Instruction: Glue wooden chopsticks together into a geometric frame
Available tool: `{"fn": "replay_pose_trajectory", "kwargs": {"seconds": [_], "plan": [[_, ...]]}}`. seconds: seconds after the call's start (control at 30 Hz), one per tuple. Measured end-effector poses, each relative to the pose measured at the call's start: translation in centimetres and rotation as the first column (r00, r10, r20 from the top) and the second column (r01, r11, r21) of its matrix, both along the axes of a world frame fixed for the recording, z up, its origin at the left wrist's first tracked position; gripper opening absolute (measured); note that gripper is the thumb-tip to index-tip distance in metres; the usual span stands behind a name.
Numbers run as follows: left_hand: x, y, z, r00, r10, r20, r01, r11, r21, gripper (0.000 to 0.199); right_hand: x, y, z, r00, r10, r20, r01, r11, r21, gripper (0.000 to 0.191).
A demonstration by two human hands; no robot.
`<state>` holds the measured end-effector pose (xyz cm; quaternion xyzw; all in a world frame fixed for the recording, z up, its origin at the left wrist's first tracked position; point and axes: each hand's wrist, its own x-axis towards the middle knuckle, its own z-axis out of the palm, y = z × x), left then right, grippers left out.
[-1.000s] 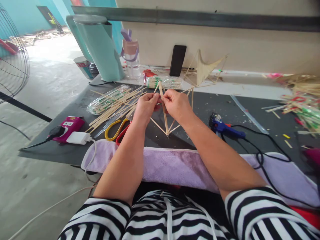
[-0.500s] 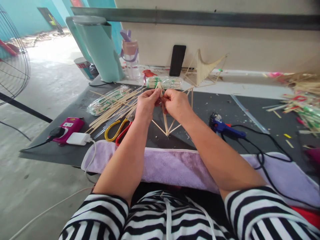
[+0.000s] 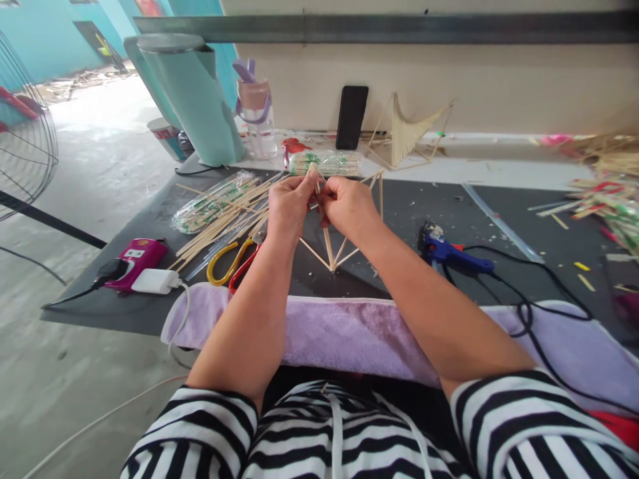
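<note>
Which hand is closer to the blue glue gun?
Right. The right hand is to the left of the blue glue gun, with a gap between them. The left hand is farther left, past the right hand, near the stick frame's top.

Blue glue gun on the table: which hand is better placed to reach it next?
Likely the right hand: the blue glue gun lies on that side, while the left hand is farther away. Both hold the stick frame.

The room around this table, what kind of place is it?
Probably a small craft workshop: a blue glue gun, loose wooden sticks and scissors lie on the dark table.
</note>
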<state>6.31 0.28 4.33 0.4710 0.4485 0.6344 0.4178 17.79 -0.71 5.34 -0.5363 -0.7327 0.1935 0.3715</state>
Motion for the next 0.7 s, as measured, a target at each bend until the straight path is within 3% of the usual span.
{"fn": "replay_pose_trajectory", "kwargs": {"seconds": [0.5, 0.7], "plan": [[-0.6, 0.1, 0.1, 0.994, -0.005, -0.106, 0.007, 1.000, 0.017, 0.032, -0.3, 0.0, -0.1, 0.991, 0.030, -0.129, -0.042, 0.995, -0.093, 0.018], [-1.3, 0.1, 0.9, 0.988, -0.060, -0.144, 0.053, 0.997, -0.054, 0.036, -0.4, 0.2, -0.6, 0.989, 0.047, -0.140, -0.054, 0.997, -0.047, 0.015]]}}
